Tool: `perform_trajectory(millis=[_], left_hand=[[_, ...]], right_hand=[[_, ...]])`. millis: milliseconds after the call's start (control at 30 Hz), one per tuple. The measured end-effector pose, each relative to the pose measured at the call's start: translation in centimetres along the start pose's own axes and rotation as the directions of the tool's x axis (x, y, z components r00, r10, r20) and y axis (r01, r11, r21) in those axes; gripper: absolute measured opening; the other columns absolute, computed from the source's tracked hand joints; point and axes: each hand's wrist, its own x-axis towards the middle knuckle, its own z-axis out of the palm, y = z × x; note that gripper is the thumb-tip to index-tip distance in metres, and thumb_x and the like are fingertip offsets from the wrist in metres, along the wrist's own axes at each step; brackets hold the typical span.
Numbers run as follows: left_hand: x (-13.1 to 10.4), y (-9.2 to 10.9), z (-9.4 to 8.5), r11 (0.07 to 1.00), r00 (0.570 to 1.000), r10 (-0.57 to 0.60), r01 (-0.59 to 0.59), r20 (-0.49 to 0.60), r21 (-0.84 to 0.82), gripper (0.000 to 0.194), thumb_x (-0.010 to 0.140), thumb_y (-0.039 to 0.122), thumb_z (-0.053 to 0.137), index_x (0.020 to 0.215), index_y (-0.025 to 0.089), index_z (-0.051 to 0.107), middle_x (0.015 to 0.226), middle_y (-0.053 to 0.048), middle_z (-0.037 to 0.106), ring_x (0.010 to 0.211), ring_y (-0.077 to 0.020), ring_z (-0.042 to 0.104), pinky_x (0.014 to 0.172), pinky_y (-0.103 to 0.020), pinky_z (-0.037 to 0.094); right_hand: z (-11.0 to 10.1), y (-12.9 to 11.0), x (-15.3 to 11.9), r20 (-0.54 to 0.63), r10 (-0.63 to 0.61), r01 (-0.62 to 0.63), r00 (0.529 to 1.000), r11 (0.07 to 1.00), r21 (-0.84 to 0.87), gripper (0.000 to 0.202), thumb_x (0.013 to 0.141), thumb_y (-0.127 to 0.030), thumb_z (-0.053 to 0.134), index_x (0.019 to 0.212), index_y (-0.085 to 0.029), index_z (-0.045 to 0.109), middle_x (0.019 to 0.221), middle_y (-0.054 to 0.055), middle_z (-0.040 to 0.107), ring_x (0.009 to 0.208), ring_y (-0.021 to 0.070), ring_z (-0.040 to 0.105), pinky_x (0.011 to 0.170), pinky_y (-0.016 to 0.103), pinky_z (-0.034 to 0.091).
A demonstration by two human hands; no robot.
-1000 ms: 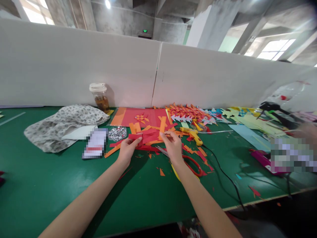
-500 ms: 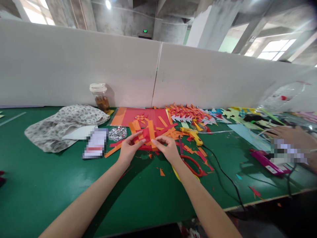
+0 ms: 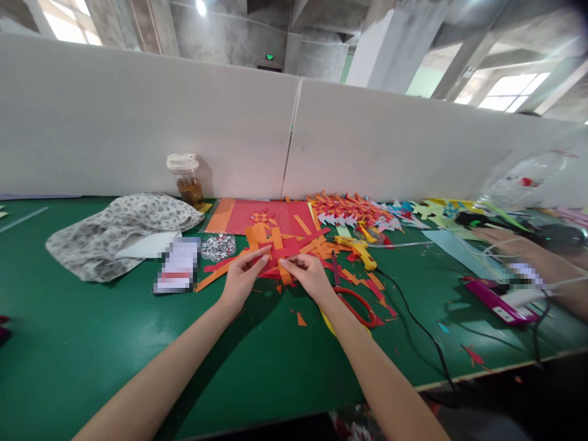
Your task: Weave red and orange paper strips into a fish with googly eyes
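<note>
Orange and red paper strips [image 3: 278,245] cross one another between my two hands. My left hand [image 3: 243,278] pinches the left edge of these woven strips with thumb and forefinger. On the other side, my right hand [image 3: 310,278] has thumb and fingers pressed together at the lower part of an upright orange strip. Just behind the hands, a small checked paper fish [image 3: 261,218] lies on red paper sheets [image 3: 285,211]. By my right forearm are scissors [image 3: 361,306] with red and yellow handles, partly covered by the arm.
A yellow glue gun [image 3: 358,250] with a black cord lies right of the strips. Behind it are heaped paper fish [image 3: 340,208]. To the left are a bag of googly eyes [image 3: 218,246], a phone [image 3: 178,266], patterned cloth [image 3: 110,239] and a drink cup [image 3: 186,180]. A co-worker's arm [image 3: 537,254] reaches in at right.
The upright orange strip has tilted and shifted slightly left, and a red strip now shows across it. My hands have barely moved. The co-worker's hand at right has moved a little left.
</note>
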Motion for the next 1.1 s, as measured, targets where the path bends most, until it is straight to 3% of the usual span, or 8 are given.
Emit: perform_trajectory(millis=[133, 533, 900, 1100], left_hand=[[-0.05, -0.28, -0.12, 0.998, 1.0, 0.017, -0.018, 0.014, 0.054, 0.035, 0.07, 0.036, 0.07, 0.101, 0.02, 0.07, 0.108, -0.006, 0.068, 0.098, -0.0207, 0.061, 0.085, -0.029, 0.048], [-0.25, -0.45, -0.07, 0.991, 1.0, -0.001, -0.003, 0.029, 0.134, 0.032, 0.07, 0.034, 0.07, 0.1, 0.022, 0.071, 0.093, -0.004, 0.071, 0.084, -0.0171, 0.061, 0.067, -0.023, 0.049], [-0.25, -0.43, -0.21, 0.978, 0.996, 0.038, -0.054, 0.084, 0.2, 0.026, 0.073, 0.032, 0.065, 0.096, 0.02, 0.072, 0.093, -0.005, 0.072, 0.079, -0.0175, 0.063, 0.072, -0.027, 0.05], [-0.31, -0.28, -0.08, 0.978, 0.996, 0.046, -0.061, 0.078, 0.201, 0.027, 0.074, 0.033, 0.065, 0.096, 0.019, 0.072, 0.097, -0.006, 0.071, 0.088, -0.0198, 0.063, 0.078, -0.028, 0.049]], right_hand=[[-0.05, 0.03, 0.08, 0.016, -0.012, 0.011, 1.0, 0.998, 0.058, 0.027, 0.068, -0.039, 0.065, 0.08, -0.015, 0.067, 0.07, 0.002, 0.065, 0.057, 0.0122, 0.053, 0.051, 0.024, 0.038], [0.08, -0.38, 0.03, 0.0, -0.008, 0.008, 1.0, 0.998, 0.064, 0.019, 0.065, -0.035, 0.065, 0.066, -0.016, 0.061, 0.055, -0.002, 0.055, 0.051, 0.0104, 0.047, 0.05, 0.024, 0.038], [0.01, -0.31, 0.11, 0.043, -0.014, 0.015, 0.999, 0.999, -0.033, 0.024, 0.062, -0.037, 0.067, 0.071, -0.015, 0.062, 0.056, -0.002, 0.054, 0.051, 0.0104, 0.047, 0.052, 0.024, 0.038], [0.1, -0.52, -0.2, 0.039, -0.075, 0.078, 0.996, 0.994, -0.073, 0.022, 0.068, -0.039, 0.065, 0.066, -0.017, 0.06, 0.058, -0.001, 0.056, 0.055, 0.0121, 0.051, 0.056, 0.025, 0.04]])
